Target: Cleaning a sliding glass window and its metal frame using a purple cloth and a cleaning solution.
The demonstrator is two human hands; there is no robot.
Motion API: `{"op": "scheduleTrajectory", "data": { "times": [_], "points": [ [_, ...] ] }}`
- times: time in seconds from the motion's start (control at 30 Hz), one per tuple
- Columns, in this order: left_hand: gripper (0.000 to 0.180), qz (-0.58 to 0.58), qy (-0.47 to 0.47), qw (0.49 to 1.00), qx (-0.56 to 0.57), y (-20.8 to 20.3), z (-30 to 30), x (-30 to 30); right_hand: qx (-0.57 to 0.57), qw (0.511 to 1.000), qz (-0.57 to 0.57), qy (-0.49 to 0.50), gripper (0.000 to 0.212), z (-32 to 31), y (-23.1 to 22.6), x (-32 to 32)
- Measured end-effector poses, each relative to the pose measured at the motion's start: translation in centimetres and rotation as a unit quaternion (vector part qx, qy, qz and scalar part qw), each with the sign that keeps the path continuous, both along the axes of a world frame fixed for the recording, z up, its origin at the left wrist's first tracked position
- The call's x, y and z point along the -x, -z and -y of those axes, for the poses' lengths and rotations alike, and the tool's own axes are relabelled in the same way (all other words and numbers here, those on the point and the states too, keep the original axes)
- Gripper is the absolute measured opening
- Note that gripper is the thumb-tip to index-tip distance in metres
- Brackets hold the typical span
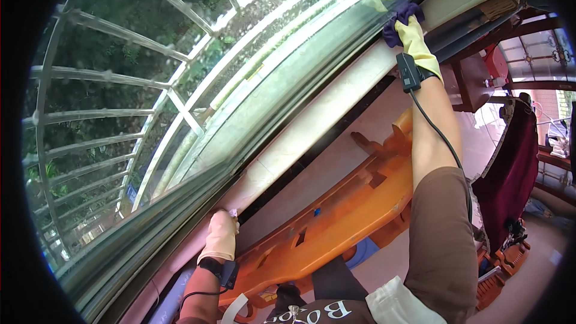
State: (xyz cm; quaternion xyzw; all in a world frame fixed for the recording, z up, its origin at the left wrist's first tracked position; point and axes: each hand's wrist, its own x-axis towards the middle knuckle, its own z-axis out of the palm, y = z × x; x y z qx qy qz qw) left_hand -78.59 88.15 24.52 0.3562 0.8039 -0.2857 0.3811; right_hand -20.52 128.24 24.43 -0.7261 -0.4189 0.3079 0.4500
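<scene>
My right hand (411, 37) wears a pale yellow rubber glove and grips a dark purple cloth (403, 19). The cloth is pressed against the window glass by its lower frame, and the glass mirrors the glove. Lower left, my left hand (221, 231), also gloved, leans on the pale windowsill (282, 159) with its fingers curled in. A small pale lilac bit shows at those fingertips; what it is cannot be made out. Each wrist carries a strap with a black box and a cable. Sliding window tracks (174, 234) run diagonally beside the sill.
Below the sill stands an orange wooden bench (336, 216) with a carved back. White metal bars (120, 75) and greenery lie beyond the glass. To the right are a dark red draped cloth (510, 174) and wooden furniture (471, 81). A blue round thing (362, 253) sits under the bench.
</scene>
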Motion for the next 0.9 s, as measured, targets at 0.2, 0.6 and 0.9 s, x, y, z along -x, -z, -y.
{"op": "scheduleTrajectory", "data": {
  "times": [0.2, 0.6, 0.9],
  "points": [
    [0.026, -0.002, -0.104, 0.995, 0.002, -1.7, 0.6, 1.5, 0.126, 0.977, -0.057, -0.163, 0.054, 8.6, -3.2, 7.5],
    [0.024, -0.022, -0.012, 1.0, 0.012, -3.1, -1.9, -2.4, 0.202, 0.904, 0.366, -0.088, 0.067, 2.4, 1.1, -4.8],
    [0.034, 0.027, -0.252, 0.965, -0.066, -0.9, 0.5, 0.9, 0.119, 0.761, 0.223, -0.597, 0.035, 17.6, -3.9, 16.2]
  ]
}}
